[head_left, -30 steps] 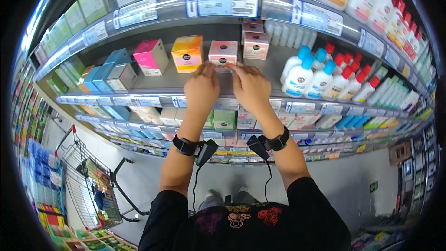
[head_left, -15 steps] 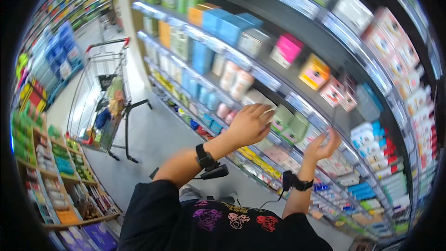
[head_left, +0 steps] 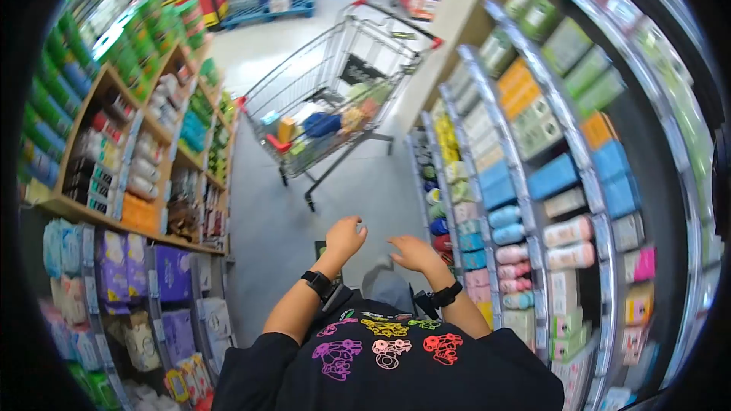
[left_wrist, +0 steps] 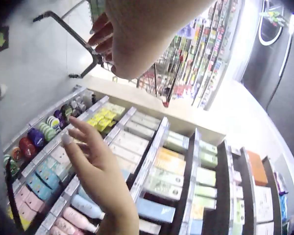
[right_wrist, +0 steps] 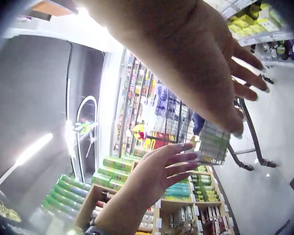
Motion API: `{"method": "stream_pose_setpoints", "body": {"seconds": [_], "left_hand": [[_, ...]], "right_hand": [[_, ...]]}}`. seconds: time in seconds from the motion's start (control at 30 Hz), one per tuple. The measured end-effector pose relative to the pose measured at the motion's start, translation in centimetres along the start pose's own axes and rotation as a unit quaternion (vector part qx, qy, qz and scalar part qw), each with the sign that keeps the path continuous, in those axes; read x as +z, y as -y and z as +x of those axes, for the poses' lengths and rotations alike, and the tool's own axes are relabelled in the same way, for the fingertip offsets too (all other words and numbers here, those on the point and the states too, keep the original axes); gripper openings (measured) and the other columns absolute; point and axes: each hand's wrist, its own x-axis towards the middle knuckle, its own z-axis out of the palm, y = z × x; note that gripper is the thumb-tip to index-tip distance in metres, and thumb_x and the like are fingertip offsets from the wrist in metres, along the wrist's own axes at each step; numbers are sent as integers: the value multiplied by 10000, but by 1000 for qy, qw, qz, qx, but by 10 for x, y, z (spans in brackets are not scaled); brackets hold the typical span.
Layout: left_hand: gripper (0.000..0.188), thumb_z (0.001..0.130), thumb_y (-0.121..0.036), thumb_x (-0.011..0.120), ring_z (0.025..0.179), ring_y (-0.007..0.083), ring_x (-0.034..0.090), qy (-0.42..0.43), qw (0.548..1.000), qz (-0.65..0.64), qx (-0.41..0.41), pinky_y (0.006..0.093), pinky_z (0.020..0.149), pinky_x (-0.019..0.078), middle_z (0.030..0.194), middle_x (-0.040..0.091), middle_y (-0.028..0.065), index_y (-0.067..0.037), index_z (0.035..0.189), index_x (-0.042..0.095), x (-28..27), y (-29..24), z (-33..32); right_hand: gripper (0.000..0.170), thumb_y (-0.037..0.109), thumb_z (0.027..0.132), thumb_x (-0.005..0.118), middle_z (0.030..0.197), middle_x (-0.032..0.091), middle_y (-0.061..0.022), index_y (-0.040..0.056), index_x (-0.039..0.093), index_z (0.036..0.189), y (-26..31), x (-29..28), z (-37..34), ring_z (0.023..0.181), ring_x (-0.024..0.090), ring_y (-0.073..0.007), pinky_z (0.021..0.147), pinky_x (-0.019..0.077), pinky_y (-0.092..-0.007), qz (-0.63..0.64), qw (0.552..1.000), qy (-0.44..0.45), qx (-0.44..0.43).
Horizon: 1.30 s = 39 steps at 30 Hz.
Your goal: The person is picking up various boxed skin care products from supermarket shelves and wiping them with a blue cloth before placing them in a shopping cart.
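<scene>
Both hands hang in front of the body, apart and holding nothing. In the head view my left hand (head_left: 346, 239) has its fingers loosely bent, pointing forward over the floor. My right hand (head_left: 416, 253) is a little to its right, fingers relaxed and turned inward. The left wrist view has the left hand (left_wrist: 122, 41) large at the top and the right hand (left_wrist: 100, 169) below. From the right wrist, the right hand (right_wrist: 206, 73) shows spread fingers. Ahead of both stands a wire shopping cart (head_left: 396, 23) with goods inside, among them a dark blue item (head_left: 322, 125).
A tall shelf of boxes and bottles (head_left: 567, 242) runs along the right. On the left are a wooden display rack (head_left: 114, 217) and purple packs (head_left: 173, 272). Grey floor (head_left: 263, 190) lies between them, with a blue pallet (head_left: 266, 12) farther off.
Both hands have left the pink and white box on the shelf and come down near the body. The view has swung left, bringing the cart from the left side to straight ahead.
</scene>
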Motion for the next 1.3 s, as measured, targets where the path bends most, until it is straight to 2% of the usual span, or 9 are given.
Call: {"method": "stream_pose_setpoints", "body": {"seconds": [0.1, 0.2, 0.57, 0.67, 0.8, 0.93, 1.03, 1.17, 1.3], "left_hand": [[287, 791, -253, 587, 862, 293, 647, -37, 997, -22, -68, 405, 758, 511, 960, 671, 137, -55, 986, 657, -23, 42, 21], [270, 796, -229, 581, 827, 289, 656, -82, 989, -55, -107, 392, 743, 517, 935, 672, 148, -43, 974, 663, -34, 81, 54], [299, 863, -160, 563, 937, 214, 639, -178, 936, -229, -199, 323, 788, 507, 1023, 651, 116, -19, 1127, 573, -104, 157, 245], [330, 895, -159, 532, 985, 231, 617, -169, 767, -519, -337, 318, 846, 485, 1103, 615, 128, -3, 1185, 516, -115, 172, 271], [426, 913, -203, 505, 1178, 275, 488, -157, 558, -722, -377, 347, 994, 404, 1297, 463, 196, 26, 1256, 399, -124, 192, 291], [696, 916, -343, 490, 1339, 330, 284, -105, 451, -781, -418, 394, 1109, 254, 1449, 251, 238, 5, 1429, 173, -123, 224, 323], [788, 925, -408, 458, 1391, 337, 164, -75, 458, -763, -450, 408, 1137, 167, 1504, 110, 235, -46, 1470, 19, -124, 231, 352], [745, 933, -435, 439, 1409, 339, 84, -14, 438, -757, -484, 426, 1140, 125, 1518, 47, 225, -70, 1463, 64, -127, 253, 373], [713, 906, -479, 471, 1400, 333, 106, -12, 354, -737, -575, 419, 1130, 158, 1513, 90, 210, -105, 1444, 189, -136, 274, 388]], "right_hand": [[418, 313, 822, 581, 1081, 617, -180, 78, 546, 1166, -16, 14, 71, 1037, 570, -353, 862, 471, -443, -84, 975, 198, 54], [452, 351, 809, 590, 1081, 616, -184, 79, 548, 1168, -24, 9, 146, 1010, 583, -355, 846, 479, -451, -85, 973, 216, 5], [295, 216, 804, 614, 931, 652, -149, 61, 599, 1055, -24, -53, 469, 855, 627, -318, 728, 498, -419, 109, 980, 58, -154], [287, 212, 782, 627, 867, 661, -152, 42, 612, 1012, -18, -39, 527, 824, 637, -316, 725, 503, -404, 166, 977, 93, -96], [413, 265, 734, 680, 890, 660, -166, 26, 600, 1062, -21, 16, 587, 859, 645, -302, 763, 507, -372, 133, 985, 106, -35], [570, 344, 693, 717, 972, 625, -225, 6, 544, 1118, -21, 53, 619, 916, 610, -362, 793, 495, -412, 95, 991, 87, 22], [578, 359, 685, 730, 984, 603, -230, 12, 525, 1100, -13, 77, 633, 930, 599, -376, 788, 498, -429, 54, 994, 77, 62], [642, 387, 671, 753, 1012, 569, -223, 15, 478, 1115, 3, 85, 649, 934, 596, -383, 770, 506, -445, 9, 985, 129, 115], [603, 415, 649, 759, 941, 601, -199, 42, 514, 1055, 17, 92, 652, 899, 609, -363, 749, 507, -434, 4, 982, 128, 135]]}}
